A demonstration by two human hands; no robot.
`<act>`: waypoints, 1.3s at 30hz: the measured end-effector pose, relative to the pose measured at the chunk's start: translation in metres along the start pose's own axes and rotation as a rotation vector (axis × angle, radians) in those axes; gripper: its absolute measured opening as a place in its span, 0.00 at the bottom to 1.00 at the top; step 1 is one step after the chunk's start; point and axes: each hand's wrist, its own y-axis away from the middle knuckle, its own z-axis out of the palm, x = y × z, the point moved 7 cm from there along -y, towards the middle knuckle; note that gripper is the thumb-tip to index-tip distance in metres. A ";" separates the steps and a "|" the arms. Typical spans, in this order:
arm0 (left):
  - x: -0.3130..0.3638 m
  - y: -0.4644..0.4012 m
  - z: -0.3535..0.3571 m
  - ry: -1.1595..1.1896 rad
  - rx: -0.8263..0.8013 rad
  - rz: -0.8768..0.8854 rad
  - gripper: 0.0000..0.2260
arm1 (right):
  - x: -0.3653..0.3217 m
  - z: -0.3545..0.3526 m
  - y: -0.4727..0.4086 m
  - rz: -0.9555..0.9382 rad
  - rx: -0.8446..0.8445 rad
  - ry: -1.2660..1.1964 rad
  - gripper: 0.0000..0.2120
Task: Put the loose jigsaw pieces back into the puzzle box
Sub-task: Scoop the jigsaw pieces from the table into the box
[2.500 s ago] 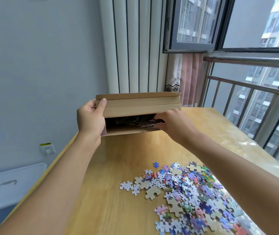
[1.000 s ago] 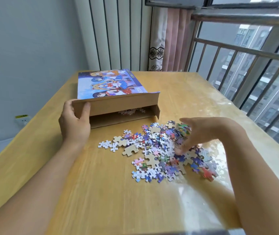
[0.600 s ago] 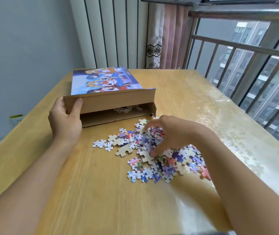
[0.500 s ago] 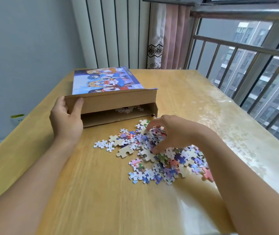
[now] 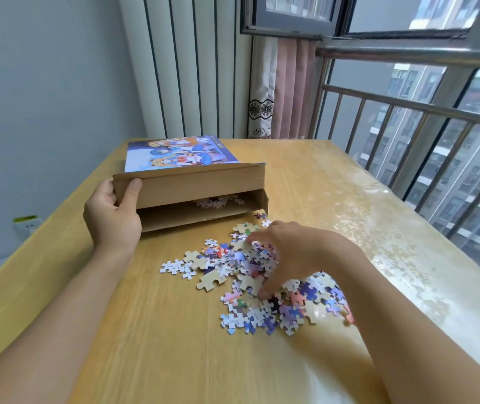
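Right hand [image 5: 288, 255] cupped over a heap of loose pieces [image 5: 250, 275] on the table [image 5: 151, 345], fingers curled down into the heap and thumb pressed at its near side, gathering a clump; how many pieces actually gripped, impossible to tell. Left hand [image 5: 112, 217] clasped on the near left corner of the box [image 5: 192, 182], thumb laid against the front flap, remaining fingers hidden behind the corner. Box lying flat at the far left of the table, brown cardboard sides, colourful cartoon picture on top, near end open with the flap lifted. A few pieces visible inside the opening, on the box floor. Heap spread just in front of the opening and to its right, mostly blue, purple, white and pink, some pieces face down and tan. One larger tan piece [image 5: 211, 279] at the left edge of the heap, beside a small joined white cluster [image 5: 174, 266]. Both forearms bare, reaching in from the bottom of the view. Beyond the table, a ribbed white wall panel [image 5: 192, 68], a pink curtain [image 5: 288, 88], and a metal railing [image 5: 407, 118] in front of a window with apartment blocks outside. Wall socket [image 5: 27, 225] low on the left.
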 end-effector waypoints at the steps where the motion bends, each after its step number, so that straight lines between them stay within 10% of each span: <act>1: 0.000 0.000 0.000 0.009 0.001 -0.003 0.06 | -0.001 -0.001 -0.002 -0.011 0.019 -0.021 0.45; 11: 0.002 -0.003 -0.006 0.077 0.026 -0.028 0.08 | 0.003 -0.012 -0.015 -0.125 0.270 -0.157 0.12; 24: 0.034 -0.016 -0.005 0.164 0.023 -0.038 0.05 | -0.004 -0.077 -0.004 -0.281 0.807 -0.473 0.13; 31: 0.068 -0.052 0.003 0.080 0.000 -0.109 0.11 | -0.065 -0.111 -0.031 -0.671 0.940 0.105 0.08; 39: 0.087 -0.074 0.002 0.130 -0.035 -0.191 0.06 | -0.072 -0.127 -0.061 -0.701 0.897 0.537 0.20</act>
